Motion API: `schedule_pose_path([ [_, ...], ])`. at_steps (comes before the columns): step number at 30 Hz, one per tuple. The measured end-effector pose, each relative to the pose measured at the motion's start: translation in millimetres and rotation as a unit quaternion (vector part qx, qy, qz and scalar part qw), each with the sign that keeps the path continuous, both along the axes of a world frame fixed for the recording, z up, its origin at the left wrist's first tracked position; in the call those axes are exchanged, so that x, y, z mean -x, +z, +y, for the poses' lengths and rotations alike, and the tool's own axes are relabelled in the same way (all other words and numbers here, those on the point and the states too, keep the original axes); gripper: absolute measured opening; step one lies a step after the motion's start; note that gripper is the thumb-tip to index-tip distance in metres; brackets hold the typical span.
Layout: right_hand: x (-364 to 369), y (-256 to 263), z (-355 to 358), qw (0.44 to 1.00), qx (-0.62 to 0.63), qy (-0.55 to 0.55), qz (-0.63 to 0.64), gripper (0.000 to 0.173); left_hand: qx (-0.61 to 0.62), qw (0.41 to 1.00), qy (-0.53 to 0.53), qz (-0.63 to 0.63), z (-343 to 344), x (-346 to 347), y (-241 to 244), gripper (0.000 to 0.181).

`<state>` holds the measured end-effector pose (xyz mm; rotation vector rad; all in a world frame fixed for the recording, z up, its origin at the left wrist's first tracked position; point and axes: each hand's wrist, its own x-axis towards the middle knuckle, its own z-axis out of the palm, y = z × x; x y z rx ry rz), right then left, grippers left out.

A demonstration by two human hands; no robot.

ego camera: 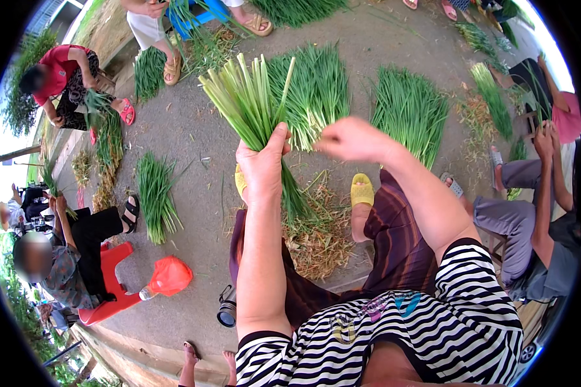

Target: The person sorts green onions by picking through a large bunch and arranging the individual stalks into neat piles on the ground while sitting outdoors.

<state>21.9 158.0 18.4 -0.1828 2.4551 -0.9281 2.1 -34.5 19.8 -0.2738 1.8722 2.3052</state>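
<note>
My left hand [262, 167] grips a bunch of garlic chives [244, 106]. The pale stem ends fan out above the fist, and the green leaves hang below it. One stalk stands apart at the right side of the bunch. To the right, my right hand [356, 140] is blurred by motion, its fingers curled; whether anything thin is between them cannot be made out. Just beyond the hands lies a pile of chives [314, 87] with its stem ends towards me. A second pile [409, 111] is farther right. Dry trimmings [319, 251] are heaped between my feet.
A small chive pile [157, 198] lies at left, near a red plastic stool [109, 285] with a seated person. An orange-red plastic bag [172, 275] and a dark flask [227, 309] stand on the pavement. Other people sit close on the right and at the far side.
</note>
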Motion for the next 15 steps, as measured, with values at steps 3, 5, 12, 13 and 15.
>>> schedule_pose_path([
  [3, -24, -13, -11, 0.984, 0.064, 0.162, 0.043, 0.033, 0.053, 0.998, 0.008, 0.043, 0, 2, -3, 0.009],
  [5, -36, -31, -13, 0.955, 0.122, 0.212, 0.167, 0.040, 0.074, 0.995, 0.005, 0.063, -1, 2, -4, 0.008],
  [12, 3, 2, -2, 0.925, 0.248, -0.265, 0.115, 0.020, 0.134, 0.986, -0.027, 0.100, 1, -5, -6, 0.015],
  [13, 4, 2, 1, 0.914, 0.220, -0.271, 0.207, 0.019, 0.146, 0.984, -0.041, 0.093, 2, -6, -4, 0.018],
  [15, 6, 9, 6, 0.868, 0.160, -0.274, 0.383, 0.018, 0.160, 0.981, -0.061, 0.088, 1, -6, -4, 0.019],
])
